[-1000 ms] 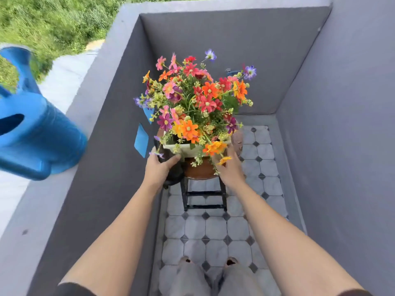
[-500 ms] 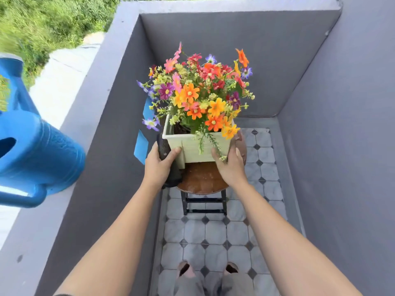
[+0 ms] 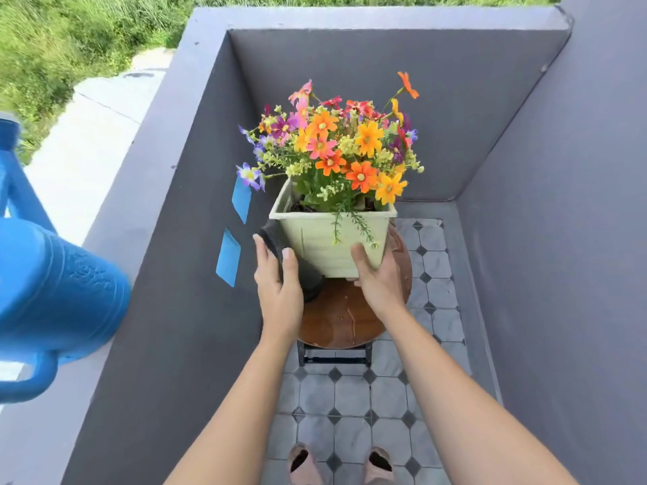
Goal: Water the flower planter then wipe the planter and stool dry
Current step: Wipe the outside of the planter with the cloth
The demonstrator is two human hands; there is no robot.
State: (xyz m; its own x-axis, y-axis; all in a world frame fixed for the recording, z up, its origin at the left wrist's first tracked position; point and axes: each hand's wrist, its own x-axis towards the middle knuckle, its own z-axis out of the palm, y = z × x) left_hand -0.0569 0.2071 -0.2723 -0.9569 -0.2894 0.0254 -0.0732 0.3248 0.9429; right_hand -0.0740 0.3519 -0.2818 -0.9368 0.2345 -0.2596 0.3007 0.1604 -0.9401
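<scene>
A pale green square planter (image 3: pixel 329 243) full of orange, pink and purple flowers (image 3: pixel 336 145) stands tilted away from me on a round brown wooden stool (image 3: pixel 336 316), whose seat looks glossy. My left hand (image 3: pixel 280 288) grips a dark cloth (image 3: pixel 275 239) against the planter's left side. My right hand (image 3: pixel 378 281) holds the planter's lower right corner, with the thumb on the front face and the fingers round the side.
A blue watering can (image 3: pixel 52 292) sits on the top of the grey wall (image 3: pixel 115 239) at the left. Grey walls close in the tiled floor (image 3: pixel 350 397) on three sides. Two blue tape strips (image 3: pixel 228 257) stick to the left wall. My feet show at the bottom.
The planter has tipped away from me, so its front face and more of the stool seat now show. Both hands stayed on its lower sides.
</scene>
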